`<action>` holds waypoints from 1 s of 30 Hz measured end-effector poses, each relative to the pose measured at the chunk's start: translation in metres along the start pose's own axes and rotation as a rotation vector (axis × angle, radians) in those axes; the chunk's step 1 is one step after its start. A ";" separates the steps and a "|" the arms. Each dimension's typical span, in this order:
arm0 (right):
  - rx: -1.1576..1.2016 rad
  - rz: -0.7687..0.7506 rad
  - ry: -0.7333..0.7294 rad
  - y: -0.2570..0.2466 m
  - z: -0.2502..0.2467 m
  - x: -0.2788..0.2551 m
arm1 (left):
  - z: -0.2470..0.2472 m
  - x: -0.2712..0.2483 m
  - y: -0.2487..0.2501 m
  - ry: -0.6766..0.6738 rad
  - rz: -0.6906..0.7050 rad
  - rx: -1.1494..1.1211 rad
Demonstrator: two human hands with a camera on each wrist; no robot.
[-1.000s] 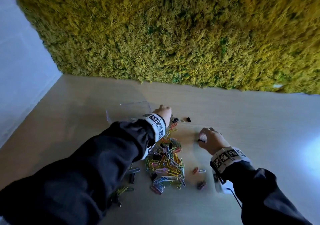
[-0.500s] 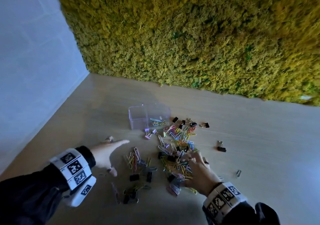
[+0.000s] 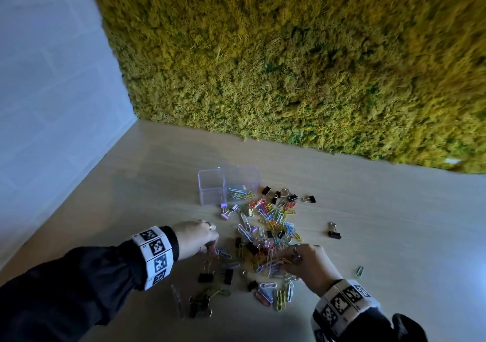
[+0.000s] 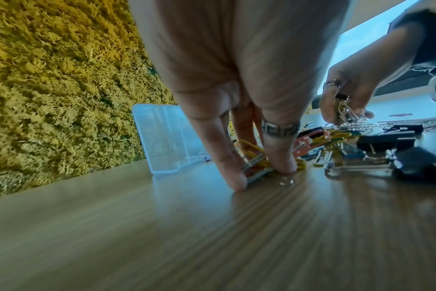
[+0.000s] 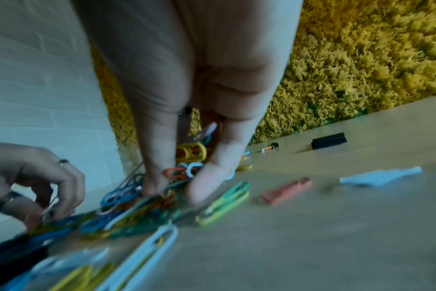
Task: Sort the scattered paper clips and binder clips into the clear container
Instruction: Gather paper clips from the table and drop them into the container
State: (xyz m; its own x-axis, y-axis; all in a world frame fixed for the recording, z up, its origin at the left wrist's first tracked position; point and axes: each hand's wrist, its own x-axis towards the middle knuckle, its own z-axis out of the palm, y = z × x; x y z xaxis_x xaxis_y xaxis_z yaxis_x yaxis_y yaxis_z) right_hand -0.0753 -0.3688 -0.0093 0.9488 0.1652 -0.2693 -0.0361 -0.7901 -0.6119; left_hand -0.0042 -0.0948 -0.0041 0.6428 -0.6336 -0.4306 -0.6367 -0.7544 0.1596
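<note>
A clear container [image 3: 210, 193] stands at the far left of a pile of coloured paper clips [image 3: 273, 218] and holds a few clips. Black binder clips [image 3: 292, 197] lie scattered around the pile. My left hand [image 3: 211, 247] is at the pile's near left edge. In the left wrist view, my left hand [image 4: 260, 173] pinches yellow and red paper clips [image 4: 254, 157] against the table. My right hand [image 3: 285, 260] is at the pile's near right. In the right wrist view, my right hand [image 5: 177, 189] pinches a bunch of coloured clips [image 5: 182, 171] between thumb and fingers.
The wooden table [image 3: 394, 236] meets a yellow-green moss wall [image 3: 289, 65] at the back and a white wall [image 3: 52, 104] on the left. One black binder clip [image 3: 334, 232] and a green clip [image 3: 359, 270] lie apart on the right.
My left hand came back from the container, then moved right onto the pile's left edge and pinched clips. My right hand dropped to the pile's near side and gathered clips.
</note>
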 end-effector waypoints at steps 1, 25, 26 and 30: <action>0.000 0.009 0.008 0.000 -0.004 0.001 | 0.001 0.001 0.000 0.000 -0.020 -0.011; -0.075 -0.145 -0.011 -0.113 -0.070 0.166 | -0.030 -0.006 -0.030 0.312 -0.147 -1.388; -0.110 -0.156 -0.008 -0.114 -0.069 0.166 | -0.031 -0.006 -0.030 0.309 -0.152 -1.397; -0.260 -0.216 -0.017 -0.120 -0.065 0.163 | -0.035 -0.005 -0.030 0.294 -0.146 -1.404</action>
State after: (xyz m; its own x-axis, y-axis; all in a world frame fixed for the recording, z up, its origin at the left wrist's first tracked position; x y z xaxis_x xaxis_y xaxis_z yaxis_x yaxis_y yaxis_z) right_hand 0.1037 -0.2856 0.0684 0.9205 0.3530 -0.1678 0.2485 -0.8598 -0.4461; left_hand 0.0266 -0.0752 0.0245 0.8373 -0.4188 -0.3515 0.2674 -0.2472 0.9313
